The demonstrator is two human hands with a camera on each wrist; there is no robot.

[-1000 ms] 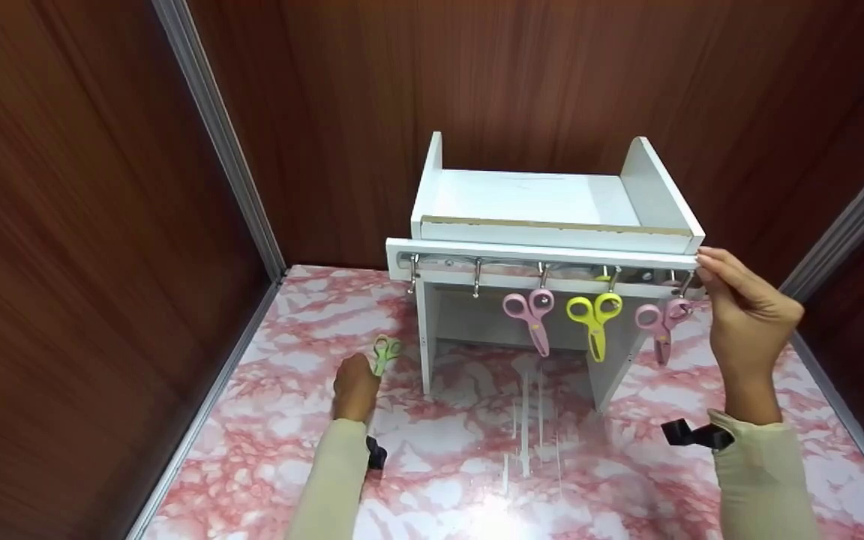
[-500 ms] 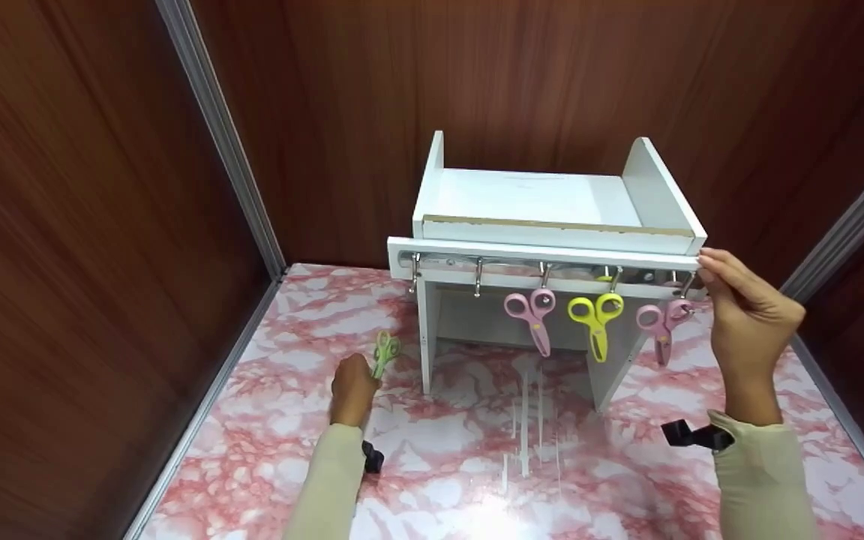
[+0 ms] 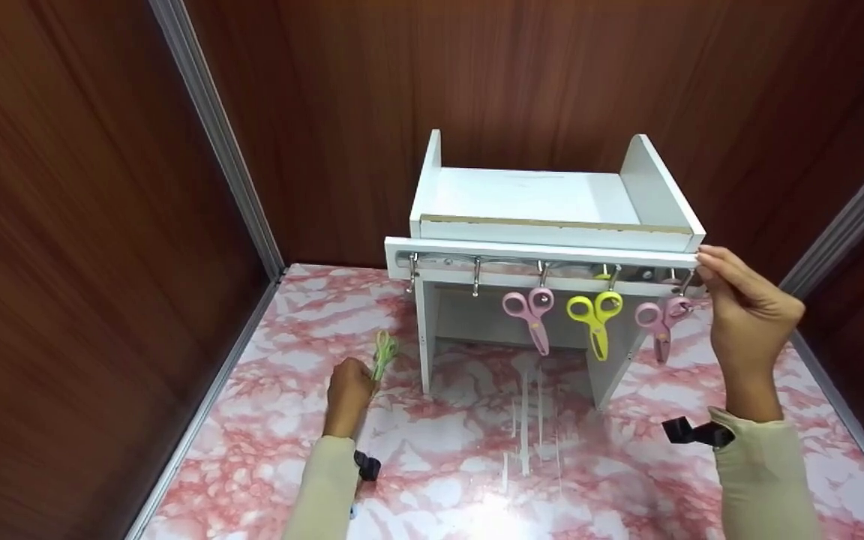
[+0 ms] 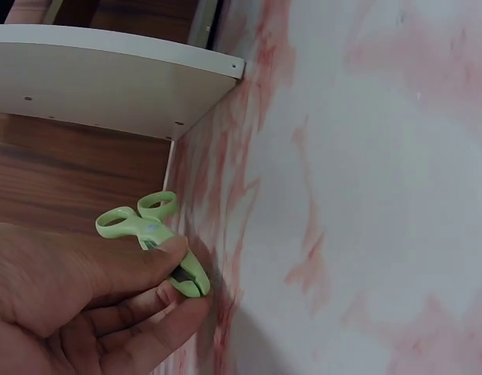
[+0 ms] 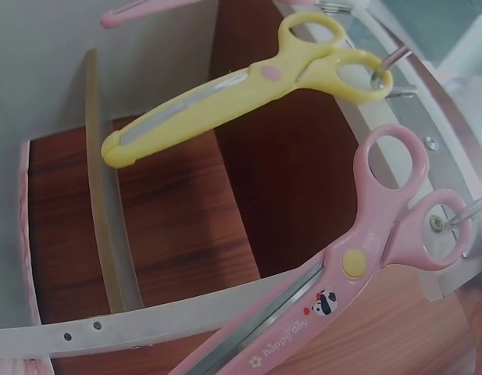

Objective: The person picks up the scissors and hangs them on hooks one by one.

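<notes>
My left hand (image 3: pixel 349 388) pinches light green scissors (image 3: pixel 382 355) by the blade end, left of the white shelf; their handle loops point away from the hand. In the left wrist view, thumb and fingers hold the capped blades of the green scissors (image 4: pixel 151 232) near the marbled surface. My right hand (image 3: pixel 754 319) grips the right end of the white hook rail (image 3: pixel 507 250) with thumb and fingers. From its hooks hang pink scissors (image 3: pixel 535 327), yellow scissors (image 3: pixel 597 332) and, nearest the right hand, another pink pair (image 3: pixel 661 334). The two leftmost hooks carry nothing.
The white shelf (image 3: pixel 537 196) stands on a pink-and-white marbled tabletop (image 3: pixel 432 480), with raised side panels and an open space beneath. Dark wood-grain walls (image 3: pixel 342 112) with metal corner strips enclose the back and sides.
My left hand has drifted slightly left, and the green scissors have turned a little so their loops look narrower. My right hand and the hanging scissors stay practically where they were.
</notes>
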